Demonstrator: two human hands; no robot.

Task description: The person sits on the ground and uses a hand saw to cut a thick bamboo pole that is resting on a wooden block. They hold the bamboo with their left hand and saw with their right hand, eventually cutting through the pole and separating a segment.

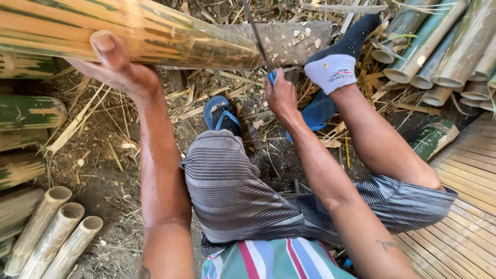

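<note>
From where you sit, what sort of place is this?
Probably an outdoor bamboo-working spot. The left hand steadies a bamboo pole, the right hand grips a blue-handled saw, and cut bamboo tubes lie on a dirt ground littered with chips.

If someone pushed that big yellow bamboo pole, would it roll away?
Probably, if let go. The bamboo pole is round and smooth, so it looks apt to roll off the block it rests on. The left hand grips it, likely to steady it. It looks stiff, not bendy, and the cut poles nearby are hollow, so it may be light for its size.
</note>
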